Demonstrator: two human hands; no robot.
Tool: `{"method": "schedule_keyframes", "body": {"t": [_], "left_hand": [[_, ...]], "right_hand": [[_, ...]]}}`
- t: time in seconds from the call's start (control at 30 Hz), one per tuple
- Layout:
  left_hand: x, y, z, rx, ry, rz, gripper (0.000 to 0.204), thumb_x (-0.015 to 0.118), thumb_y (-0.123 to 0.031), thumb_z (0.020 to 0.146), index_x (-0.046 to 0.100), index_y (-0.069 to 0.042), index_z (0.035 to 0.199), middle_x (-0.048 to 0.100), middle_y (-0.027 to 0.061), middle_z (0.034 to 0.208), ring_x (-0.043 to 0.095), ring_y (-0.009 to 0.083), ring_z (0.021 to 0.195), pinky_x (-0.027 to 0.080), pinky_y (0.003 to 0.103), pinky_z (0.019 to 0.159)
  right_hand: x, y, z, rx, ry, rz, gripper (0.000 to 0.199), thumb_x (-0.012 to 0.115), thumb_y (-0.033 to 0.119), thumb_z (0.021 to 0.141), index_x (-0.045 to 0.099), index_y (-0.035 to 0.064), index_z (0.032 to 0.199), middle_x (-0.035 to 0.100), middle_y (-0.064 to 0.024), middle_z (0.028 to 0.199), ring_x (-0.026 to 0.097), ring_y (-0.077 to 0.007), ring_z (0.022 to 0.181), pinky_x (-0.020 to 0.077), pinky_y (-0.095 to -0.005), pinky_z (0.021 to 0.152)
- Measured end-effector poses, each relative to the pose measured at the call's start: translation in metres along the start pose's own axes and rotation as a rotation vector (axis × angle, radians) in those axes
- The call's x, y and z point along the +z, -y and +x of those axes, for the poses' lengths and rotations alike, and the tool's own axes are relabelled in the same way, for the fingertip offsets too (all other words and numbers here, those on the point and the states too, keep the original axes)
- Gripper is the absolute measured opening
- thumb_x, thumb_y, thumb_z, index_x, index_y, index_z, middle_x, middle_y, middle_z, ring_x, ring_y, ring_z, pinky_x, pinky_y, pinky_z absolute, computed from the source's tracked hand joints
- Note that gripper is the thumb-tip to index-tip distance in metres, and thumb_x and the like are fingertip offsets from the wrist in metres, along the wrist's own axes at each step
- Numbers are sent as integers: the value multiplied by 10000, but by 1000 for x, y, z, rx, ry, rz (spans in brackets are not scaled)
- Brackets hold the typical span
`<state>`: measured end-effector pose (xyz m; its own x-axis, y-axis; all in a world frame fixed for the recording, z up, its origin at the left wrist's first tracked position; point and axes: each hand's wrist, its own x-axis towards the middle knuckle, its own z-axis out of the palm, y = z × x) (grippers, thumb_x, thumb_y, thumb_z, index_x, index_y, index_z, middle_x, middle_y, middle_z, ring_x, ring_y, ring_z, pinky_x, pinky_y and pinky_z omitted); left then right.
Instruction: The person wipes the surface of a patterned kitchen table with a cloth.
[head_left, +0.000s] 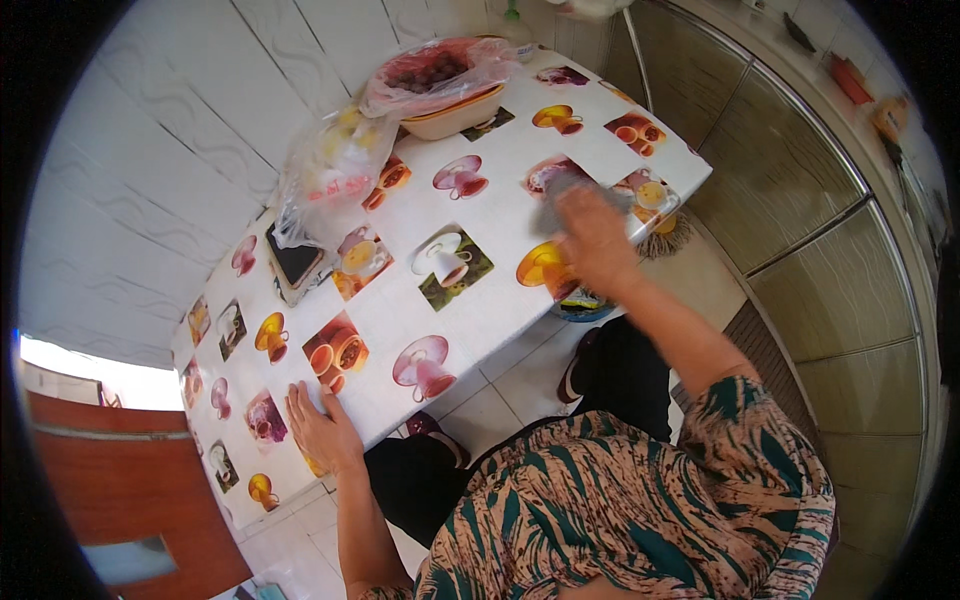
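My right hand (595, 235) presses a grey cloth (556, 208) against the table near its right end. Motion blurs the hand and cloth a little. Palm down, my left hand (325, 430) lies flat at the table's near edge with its fingers stretched out and nothing in them. A white tablecloth (480, 300) printed with cups and saucers covers the table under both hands.
Along the wall are a cream basin (455, 118) with a pink plastic bag of dark round fruit (430, 75), a clear plastic bag (335, 175) and a dark-topped flat object (295, 258). A bristly brush head (665, 240) shows beyond the right edge. Cabinets (840, 140) line the right.
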<state>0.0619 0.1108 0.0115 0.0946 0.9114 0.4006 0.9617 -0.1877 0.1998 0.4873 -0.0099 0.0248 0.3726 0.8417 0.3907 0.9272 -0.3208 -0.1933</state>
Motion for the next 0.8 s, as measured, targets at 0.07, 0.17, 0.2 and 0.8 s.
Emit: {"method": "schedule_keyframes", "body": {"t": [0.07, 0.17, 0.2, 0.8], "left_hand": [[1, 0, 1, 2, -3, -5, 446, 499, -345, 973, 578, -12, 1260, 529, 163, 1378, 429, 336, 1327, 318, 437, 1102], [5, 2, 3, 5, 1, -42, 448, 484, -336, 978, 575, -2, 1261, 526, 171, 1379, 431, 343, 1324, 319, 437, 1101], [8, 7, 3, 1, 5, -60, 449, 480, -331, 979, 572, 3, 1264, 523, 176, 1381, 431, 348, 1324, 319, 437, 1100], [7, 7, 2, 33, 36, -114, 464, 482, -314, 978, 554, 46, 1261, 511, 216, 1369, 452, 367, 1295, 344, 433, 1085]], "right_hand": [[12, 58, -14, -176, 13, 202, 630, 650, 271, 834, 449, 52, 1390, 430, -174, 1446, 366, -343, 1373, 273, -476, 1126], [39, 146, -34, -412, 167, 375, 653, 575, 358, 887, 405, 21, 1420, 347, -191, 1504, 274, -346, 1426, 202, -470, 1165], [42, 176, -40, -479, 264, 388, 655, 548, 380, 907, 392, 20, 1431, 329, -186, 1517, 251, -342, 1437, 188, -464, 1171], [-13, -115, -6, 284, -36, -71, 550, 463, 395, 968, 435, 86, 1421, 368, -156, 1505, 322, -299, 1405, 254, -481, 1130]]}}
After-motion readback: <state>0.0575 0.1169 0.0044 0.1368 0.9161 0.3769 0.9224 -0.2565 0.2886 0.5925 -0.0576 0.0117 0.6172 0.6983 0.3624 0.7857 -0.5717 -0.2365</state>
